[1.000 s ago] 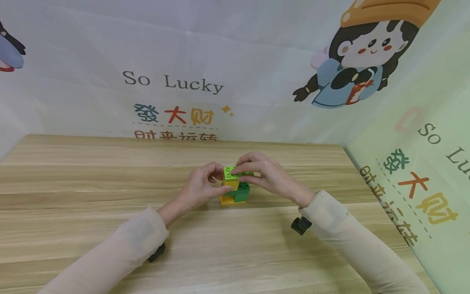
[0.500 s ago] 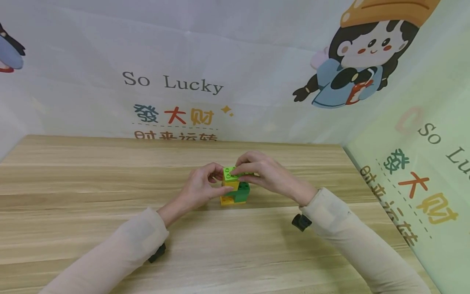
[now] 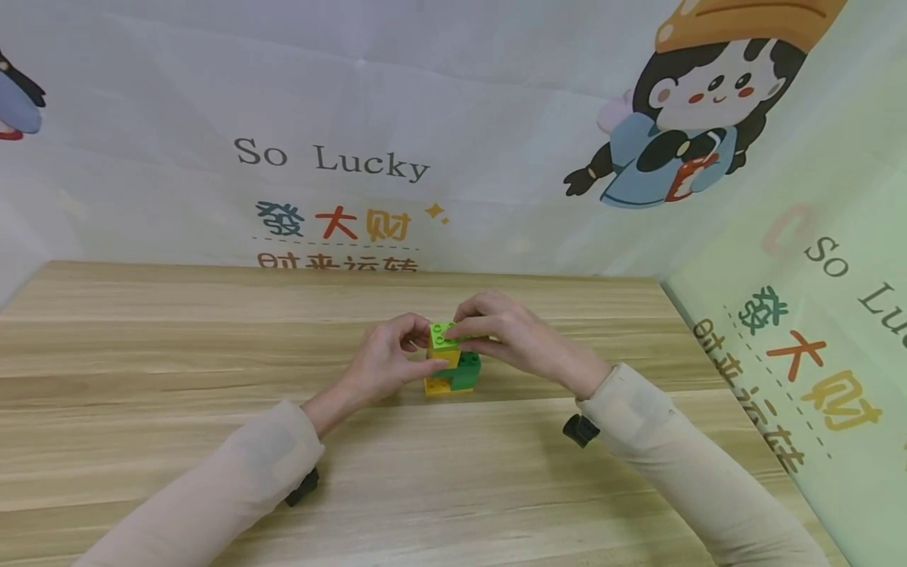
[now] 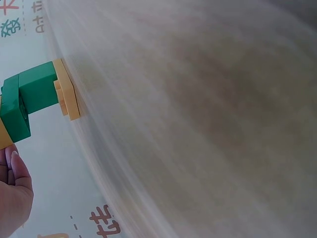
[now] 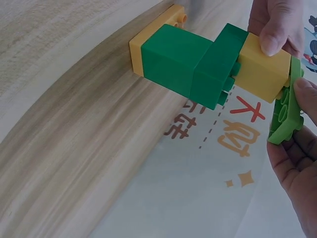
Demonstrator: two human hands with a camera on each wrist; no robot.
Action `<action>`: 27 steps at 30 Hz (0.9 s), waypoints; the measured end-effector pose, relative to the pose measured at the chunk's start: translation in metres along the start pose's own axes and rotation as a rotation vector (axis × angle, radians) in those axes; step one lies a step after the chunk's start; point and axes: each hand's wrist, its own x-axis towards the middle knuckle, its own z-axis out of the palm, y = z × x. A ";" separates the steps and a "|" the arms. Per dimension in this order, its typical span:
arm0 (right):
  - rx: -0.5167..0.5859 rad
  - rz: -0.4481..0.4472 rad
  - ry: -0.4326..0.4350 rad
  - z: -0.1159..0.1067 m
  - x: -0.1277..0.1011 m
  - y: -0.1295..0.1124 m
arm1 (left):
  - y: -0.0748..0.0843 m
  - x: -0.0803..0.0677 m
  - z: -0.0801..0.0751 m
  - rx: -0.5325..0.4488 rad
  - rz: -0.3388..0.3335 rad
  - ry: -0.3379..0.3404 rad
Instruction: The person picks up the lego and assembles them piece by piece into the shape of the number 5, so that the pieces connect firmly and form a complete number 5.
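A small tower of toy building bricks stands on the table. Its foot is a thin yellow-orange brick (image 5: 136, 54), with a dark green block (image 5: 173, 57) and an offset dark green brick (image 5: 218, 67) above. Higher up is a yellow brick (image 5: 260, 69), held by my left hand (image 3: 379, 362) between thumb and fingers. A light green brick (image 5: 286, 119) lies on top of the yellow one and overhangs it to the right. My right hand (image 3: 517, 339) pinches that overhanging part. Whether the light green brick is fully pressed down, I cannot tell.
The wooden table (image 3: 453, 488) spreads around the tower. Behind it hangs a printed white backdrop (image 3: 496, 197), and another printed sheet (image 3: 850, 339) closes off the right side. A small black device (image 3: 581, 431) sits under the right wrist.
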 end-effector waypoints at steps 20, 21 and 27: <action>0.030 0.013 0.021 0.004 -0.006 0.003 | 0.002 0.001 0.000 0.006 -0.019 -0.015; 0.032 0.010 0.024 0.005 -0.006 0.003 | 0.002 0.001 0.000 0.007 -0.019 -0.014; 0.029 -0.006 0.042 0.006 -0.007 0.004 | 0.002 0.001 0.000 -0.001 -0.021 -0.010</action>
